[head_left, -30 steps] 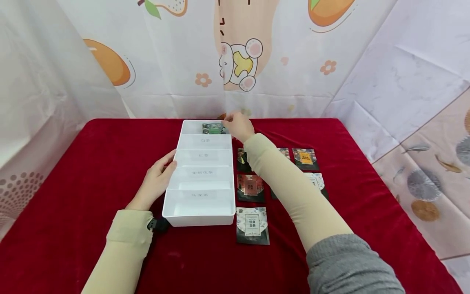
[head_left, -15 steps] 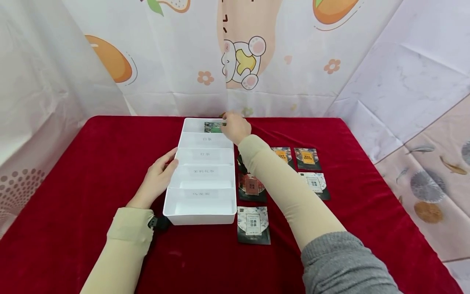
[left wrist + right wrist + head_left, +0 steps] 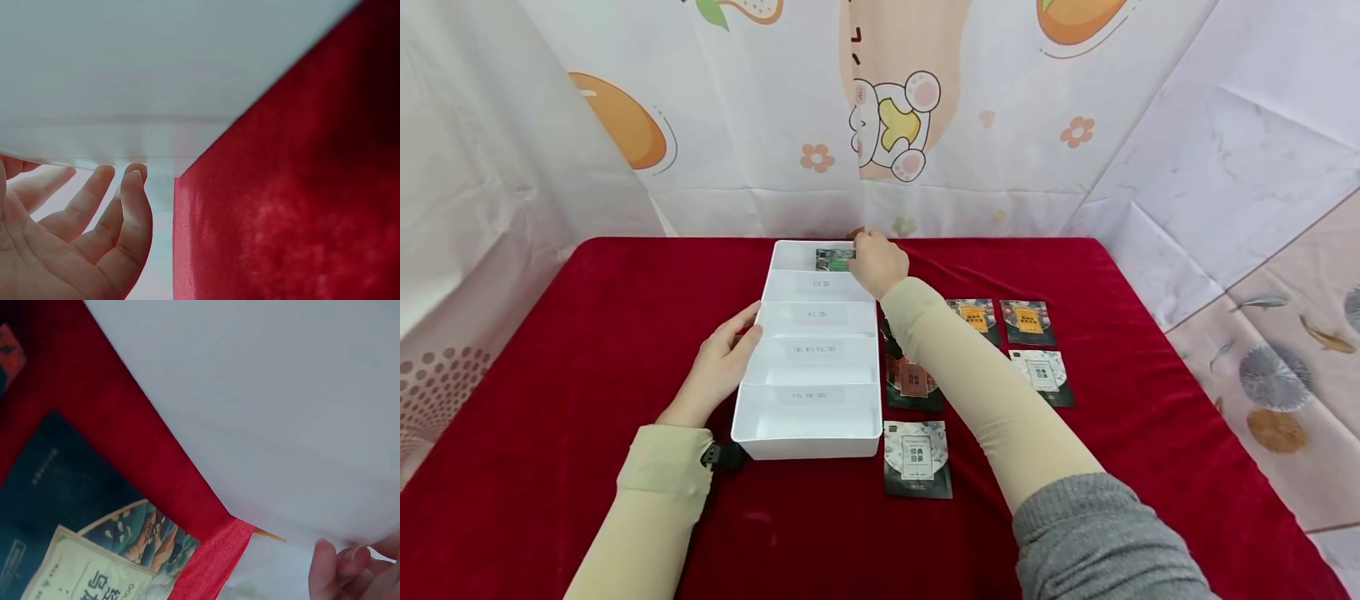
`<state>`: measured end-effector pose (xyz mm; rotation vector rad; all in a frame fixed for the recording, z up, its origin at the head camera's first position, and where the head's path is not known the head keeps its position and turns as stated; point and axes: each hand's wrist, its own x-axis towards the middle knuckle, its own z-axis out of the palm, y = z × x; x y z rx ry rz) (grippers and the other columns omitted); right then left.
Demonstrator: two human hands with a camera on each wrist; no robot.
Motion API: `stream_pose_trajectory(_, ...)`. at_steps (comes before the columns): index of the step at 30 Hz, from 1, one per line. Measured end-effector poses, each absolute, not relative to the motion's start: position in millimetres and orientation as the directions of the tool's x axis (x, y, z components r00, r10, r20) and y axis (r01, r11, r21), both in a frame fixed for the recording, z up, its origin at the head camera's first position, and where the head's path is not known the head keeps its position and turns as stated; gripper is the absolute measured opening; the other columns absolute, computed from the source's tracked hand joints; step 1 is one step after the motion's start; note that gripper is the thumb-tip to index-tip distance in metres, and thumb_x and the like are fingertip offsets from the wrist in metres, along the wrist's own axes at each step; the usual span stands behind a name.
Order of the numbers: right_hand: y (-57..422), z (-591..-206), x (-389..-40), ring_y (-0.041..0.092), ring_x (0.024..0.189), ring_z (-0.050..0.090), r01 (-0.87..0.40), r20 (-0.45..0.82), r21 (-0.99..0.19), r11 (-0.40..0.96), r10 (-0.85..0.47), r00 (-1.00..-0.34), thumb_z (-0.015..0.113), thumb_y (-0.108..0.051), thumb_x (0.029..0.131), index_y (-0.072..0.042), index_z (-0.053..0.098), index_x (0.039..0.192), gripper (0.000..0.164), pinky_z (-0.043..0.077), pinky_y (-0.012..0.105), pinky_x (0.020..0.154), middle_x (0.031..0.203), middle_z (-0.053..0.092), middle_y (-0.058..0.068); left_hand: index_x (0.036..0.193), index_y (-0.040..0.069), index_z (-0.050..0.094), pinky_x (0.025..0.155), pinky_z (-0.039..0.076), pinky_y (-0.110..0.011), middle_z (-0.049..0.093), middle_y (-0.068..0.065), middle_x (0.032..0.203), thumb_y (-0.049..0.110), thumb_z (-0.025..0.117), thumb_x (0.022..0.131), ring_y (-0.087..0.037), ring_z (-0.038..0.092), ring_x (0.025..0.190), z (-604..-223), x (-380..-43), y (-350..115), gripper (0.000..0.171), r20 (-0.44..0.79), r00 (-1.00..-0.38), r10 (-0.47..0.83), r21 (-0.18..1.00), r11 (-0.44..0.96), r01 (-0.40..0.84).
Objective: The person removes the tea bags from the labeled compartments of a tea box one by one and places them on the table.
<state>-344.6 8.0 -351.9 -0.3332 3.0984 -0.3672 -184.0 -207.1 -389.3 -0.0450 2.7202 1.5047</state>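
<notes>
A white divided tray (image 3: pixel 806 450) lies lengthwise on the red cloth, its compartments labelled in Chinese characters. My left hand (image 3: pixel 718 364) rests against its left side; in the left wrist view the loosely bent fingers (image 3: pixel 134 206) touch its wall. A green and dark tea sachet (image 3: pixel 832 260) sits in the farthest compartment. My right hand (image 3: pixel 879 263) is at that compartment's right end, covering the sachet's right edge. Bent fingers (image 3: pixel 323 569) show by the tray's rim in the right wrist view, but whether they pinch the sachet is hidden.
Right of the tray lie a white tea sachet (image 3: pixel 917 460), a red one (image 3: pixel 913 383), two with orange labels (image 3: pixel 973 317) and another white one (image 3: pixel 1042 375). My right forearm covers part of this group. A printed curtain (image 3: pixel 737 150) hangs behind the red-covered table (image 3: pixel 625 350).
My right hand has moved slightly left over the tray's far end and now covers the sachet's right edge. My left hand stays against the tray. The view shifts a little.
</notes>
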Motion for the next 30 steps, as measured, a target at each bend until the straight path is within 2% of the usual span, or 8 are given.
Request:
stream_pose_trajectory(10,8.7,-349.1,-343.1,0.026,0.098,0.064,-0.209,-0.018,-0.255,0.944,-0.221,-0.975,0.058,-0.029,0.098,-0.013,0.069,0.116,0.027,0.056,0.044,0.083,0.121,0.059,0.007,0.157,0.020,0.029,0.085,0.057,-0.041,0.051,-0.021,0.142,0.035,0.038,0.106,-0.035,0.063,0.109,-388.9,-183.5,-206.2,0.054,-0.043,-0.999,-0.011,0.850,0.524,-0.043)
stream_pose_trajectory(21,4.1,-344.4,-347.3,0.026,0.105,0.064,-0.184,-0.106,-0.195,0.963,-0.207,-0.972,0.049,-0.025,0.100,-0.016,0.062,0.130,0.034,0.055,0.046,0.086,0.133,0.055,0.008,0.157,0.020,0.029,0.083,0.058,-0.040,0.053,-0.021,0.140,0.035,0.038,0.106,-0.035,0.063,0.107,-388.4,-184.2,-205.3,0.054,-0.042,-0.999,-0.010,0.850,0.526,-0.041)
stream_pose_trajectory(26,0.7,-346.1,-347.3,0.025,0.107,0.064,-0.176,-0.116,-0.158,0.972,-0.195,-0.974,0.046,-0.025,0.102,-0.015,0.058,0.133,0.036,0.055,0.044,0.087,0.131,0.060,0.006,0.157,0.019,0.030,0.080,0.057,-0.036,0.052,-0.022,0.140,0.035,0.038,0.106,-0.035,0.063,0.106,-388.5,-184.1,-205.4,0.054,-0.031,-0.999,-0.013,0.851,0.524,-0.033)
stream_pose_trajectory(30,0.8,-349.0,-349.5,0.025,0.106,0.065,-0.161,-0.137,-0.184,0.970,-0.187,-0.973,0.045,-0.025,0.103,-0.015,0.055,0.135,0.035,0.056,0.044,0.086,0.126,0.066,0.004,0.157,0.019,0.029,0.082,0.057,-0.038,0.050,-0.022,0.142,0.036,0.038,0.106,-0.035,0.062,0.107,-389.5,-183.6,-205.3,0.054,-0.033,-0.999,-0.010,0.849,0.528,-0.033)
